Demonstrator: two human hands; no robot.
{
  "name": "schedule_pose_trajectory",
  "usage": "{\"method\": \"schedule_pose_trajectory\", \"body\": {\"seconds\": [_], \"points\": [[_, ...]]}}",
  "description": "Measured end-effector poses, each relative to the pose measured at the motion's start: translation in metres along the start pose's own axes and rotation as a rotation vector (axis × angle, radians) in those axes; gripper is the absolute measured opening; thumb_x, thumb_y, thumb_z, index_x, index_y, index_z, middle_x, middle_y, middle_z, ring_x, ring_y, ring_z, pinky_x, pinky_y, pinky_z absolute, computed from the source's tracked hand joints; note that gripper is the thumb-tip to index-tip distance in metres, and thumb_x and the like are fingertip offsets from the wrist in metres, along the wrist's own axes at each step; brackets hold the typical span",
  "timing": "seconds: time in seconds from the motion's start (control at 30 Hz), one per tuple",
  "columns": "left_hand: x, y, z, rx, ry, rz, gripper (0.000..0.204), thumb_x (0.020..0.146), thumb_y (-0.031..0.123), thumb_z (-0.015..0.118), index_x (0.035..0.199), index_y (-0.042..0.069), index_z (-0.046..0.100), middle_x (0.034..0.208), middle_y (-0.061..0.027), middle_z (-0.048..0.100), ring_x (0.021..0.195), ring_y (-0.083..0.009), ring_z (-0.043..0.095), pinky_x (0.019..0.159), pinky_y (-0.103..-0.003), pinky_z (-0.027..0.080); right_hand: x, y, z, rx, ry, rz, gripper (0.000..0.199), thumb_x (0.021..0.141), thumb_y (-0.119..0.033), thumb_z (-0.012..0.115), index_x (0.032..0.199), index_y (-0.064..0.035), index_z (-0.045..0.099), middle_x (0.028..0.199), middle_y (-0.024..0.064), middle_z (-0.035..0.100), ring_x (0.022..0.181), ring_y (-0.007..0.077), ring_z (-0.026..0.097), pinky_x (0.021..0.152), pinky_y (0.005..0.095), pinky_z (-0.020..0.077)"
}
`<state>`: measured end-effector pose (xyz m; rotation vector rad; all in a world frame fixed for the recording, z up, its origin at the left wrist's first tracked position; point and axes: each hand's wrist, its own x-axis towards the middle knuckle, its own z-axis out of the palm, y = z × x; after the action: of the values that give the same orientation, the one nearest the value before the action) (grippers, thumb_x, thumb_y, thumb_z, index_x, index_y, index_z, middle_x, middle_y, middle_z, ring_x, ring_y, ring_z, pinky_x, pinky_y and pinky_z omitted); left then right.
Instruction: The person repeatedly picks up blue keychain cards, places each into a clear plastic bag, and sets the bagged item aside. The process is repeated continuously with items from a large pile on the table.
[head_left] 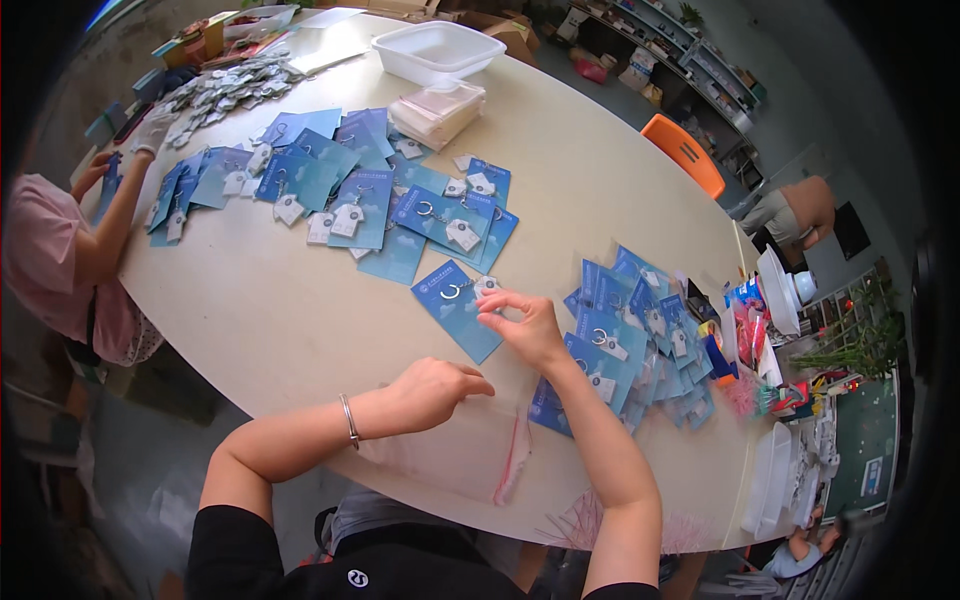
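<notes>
Pale oval worktop, strewn with blue cards. Big spread of carded keyrings at the far left, a second heap just right of the hands. Clear plastic bag at the near edge; left hand rests on it, fingers loosely curled. Single blue card lies centre; right hand pinches the small white tag at its top corner.

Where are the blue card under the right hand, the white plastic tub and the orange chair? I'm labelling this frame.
blue card (452, 312), head view, on the card's bare blue middle.
white plastic tub (437, 50), head view, on its near wall.
orange chair (683, 152), head view, on the seat back.
</notes>
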<state>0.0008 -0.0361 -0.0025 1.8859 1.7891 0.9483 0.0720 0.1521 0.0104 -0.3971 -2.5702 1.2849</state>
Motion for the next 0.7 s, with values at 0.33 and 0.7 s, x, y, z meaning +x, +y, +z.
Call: {"method": "schedule_pose_trajectory", "body": {"seconds": [0.33, 0.7], "points": [[0.004, -0.013, 0.013, -0.016, 0.059, -0.015, 0.005, 0.079, 0.008, 0.062, 0.084, 0.006, 0.063, 0.09, -0.0079, 0.057, 0.09, -0.0262, 0.055, 0.078, -0.035, 0.047, 0.012, -0.01, -0.007, -0.595, -0.198, 0.317, 0.068, 0.061, -0.035, 0.082, 0.116, -0.0026, 0.055, 0.121, 0.0166, 0.053, 0.12, 0.0305, 0.044, 0.092, 0.0403, 0.043], [0.007, -0.013, 0.02, -0.164, 0.101, -0.029, 0.004, 0.077, 0.004, 0.064, 0.08, 0.003, 0.062, 0.089, -0.0098, 0.052, 0.09, -0.0266, 0.052, 0.078, -0.035, 0.045, -0.006, -0.016, 0.008, -0.488, -0.115, 0.517, 0.05, 0.063, -0.032, 0.082, 0.092, 0.0038, 0.063, 0.093, 0.0206, 0.065, 0.088, 0.0339, 0.064, 0.079, 0.0372, 0.05]]}}
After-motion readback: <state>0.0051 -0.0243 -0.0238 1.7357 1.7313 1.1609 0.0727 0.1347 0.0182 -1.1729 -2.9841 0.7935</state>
